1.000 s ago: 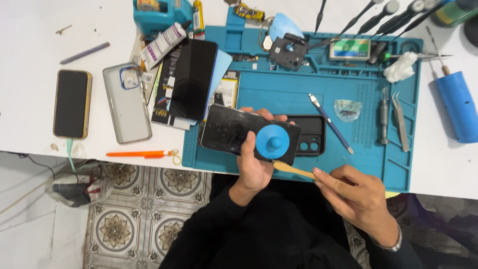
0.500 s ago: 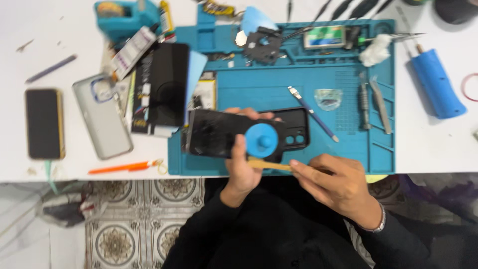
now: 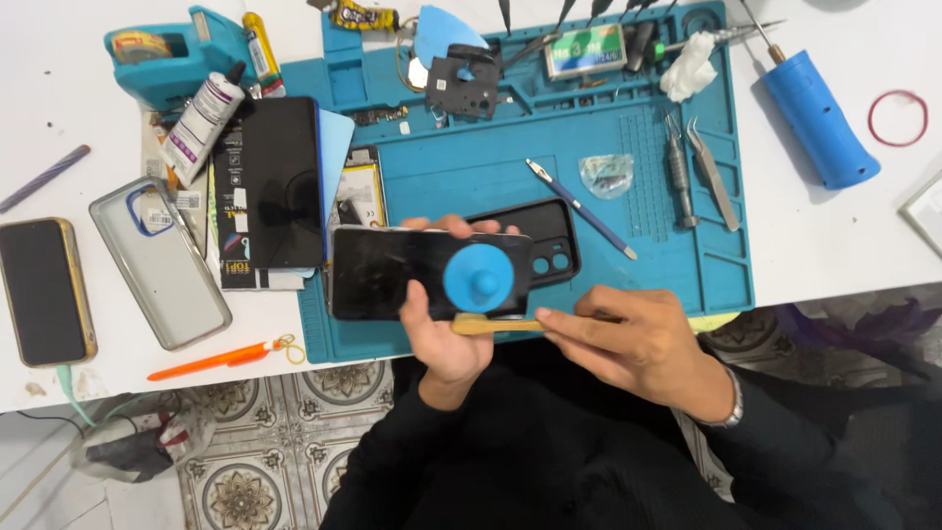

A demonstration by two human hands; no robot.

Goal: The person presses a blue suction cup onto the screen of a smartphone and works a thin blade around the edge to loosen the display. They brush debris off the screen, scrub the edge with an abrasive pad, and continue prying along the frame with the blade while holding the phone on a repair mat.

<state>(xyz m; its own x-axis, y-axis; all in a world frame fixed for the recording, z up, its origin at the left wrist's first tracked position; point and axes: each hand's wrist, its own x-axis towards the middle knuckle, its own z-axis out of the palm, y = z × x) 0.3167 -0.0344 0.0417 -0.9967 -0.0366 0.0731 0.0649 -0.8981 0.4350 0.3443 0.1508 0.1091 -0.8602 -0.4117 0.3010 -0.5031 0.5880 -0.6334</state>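
Note:
My left hand [image 3: 444, 339] grips a black phone [image 3: 392, 272] from below, thumb on its dark screen and fingertips curled over the far edge. A blue suction cup [image 3: 478, 278] sticks to the screen near its right end. My right hand [image 3: 638, 339] holds a thin tan pry stick [image 3: 496, 325] flat against the phone's near edge, just under the suction cup. A black phone case [image 3: 548, 240] lies on the blue work mat [image 3: 471, 177] right behind the phone.
On the mat lie a blue-handled tool [image 3: 581, 208], tweezers [image 3: 711, 172], a small plastic bag [image 3: 606, 175] and a black part [image 3: 461, 79]. Left of it are a dark phone box [image 3: 280, 186], a clear case [image 3: 157, 260], another phone [image 3: 44, 290], an orange pen [image 3: 211, 361]. A blue cylinder tool [image 3: 814, 118] lies right.
The view has shifted slightly. Both hands keep their hold; the pry stick has slid a little along the phone's near edge under the suction cup.

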